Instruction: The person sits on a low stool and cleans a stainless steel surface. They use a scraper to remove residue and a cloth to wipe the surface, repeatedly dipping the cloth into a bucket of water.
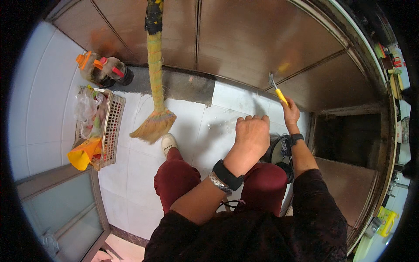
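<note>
My right hand (291,113) grips the yellow handle of a scraper (281,95). Its metal head points up at the lower part of a brown cabinet door (248,42); whether blade and door touch, I cannot tell. Closer to me, my left hand (252,134) is curled into a fist above the floor, between my knees and the cabinet. Only its back shows, and no object is visible in it. Small pale bits or drops (214,125) lie on the white tiled floor (144,177) beyond that fist.
A straw broom (156,78) stands bristles down beside my shoe (169,144). Left are two plastic jugs (114,70) of dark liquid and a plastic basket (113,127) with bags. A round dark appliance (280,149) sits by my right knee, near an open cabinet compartment (347,137).
</note>
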`<move>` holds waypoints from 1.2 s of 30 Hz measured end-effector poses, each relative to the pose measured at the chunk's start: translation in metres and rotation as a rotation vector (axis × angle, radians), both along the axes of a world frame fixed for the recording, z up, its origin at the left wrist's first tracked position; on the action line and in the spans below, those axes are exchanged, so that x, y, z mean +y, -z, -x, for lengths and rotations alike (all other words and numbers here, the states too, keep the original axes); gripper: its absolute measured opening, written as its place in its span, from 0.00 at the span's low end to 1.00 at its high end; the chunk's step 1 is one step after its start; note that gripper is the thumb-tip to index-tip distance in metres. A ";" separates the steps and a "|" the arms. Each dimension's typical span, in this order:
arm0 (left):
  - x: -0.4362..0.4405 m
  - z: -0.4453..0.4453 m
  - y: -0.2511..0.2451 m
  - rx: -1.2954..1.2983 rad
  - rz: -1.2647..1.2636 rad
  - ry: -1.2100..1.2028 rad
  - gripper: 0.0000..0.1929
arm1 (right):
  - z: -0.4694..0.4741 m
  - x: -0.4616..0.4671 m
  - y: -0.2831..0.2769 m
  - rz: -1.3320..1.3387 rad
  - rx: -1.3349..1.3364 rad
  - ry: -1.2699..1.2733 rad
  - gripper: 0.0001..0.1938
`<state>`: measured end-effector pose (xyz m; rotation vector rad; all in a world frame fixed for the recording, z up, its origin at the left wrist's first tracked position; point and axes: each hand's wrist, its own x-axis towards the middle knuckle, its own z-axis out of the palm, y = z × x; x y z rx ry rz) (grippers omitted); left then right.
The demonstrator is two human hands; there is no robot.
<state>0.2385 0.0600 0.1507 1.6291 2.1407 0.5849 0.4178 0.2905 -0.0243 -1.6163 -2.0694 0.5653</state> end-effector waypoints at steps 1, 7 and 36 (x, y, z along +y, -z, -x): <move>-0.003 0.000 0.000 0.020 -0.005 0.001 0.12 | -0.001 0.001 0.001 -0.037 -0.001 -0.015 0.19; -0.008 0.007 0.002 0.035 0.026 0.021 0.14 | 0.120 -0.017 0.017 -0.006 -0.036 -0.200 0.21; -0.009 -0.001 -0.001 -0.008 -0.067 -0.005 0.07 | 0.010 -0.038 -0.041 0.192 -0.353 -0.235 0.26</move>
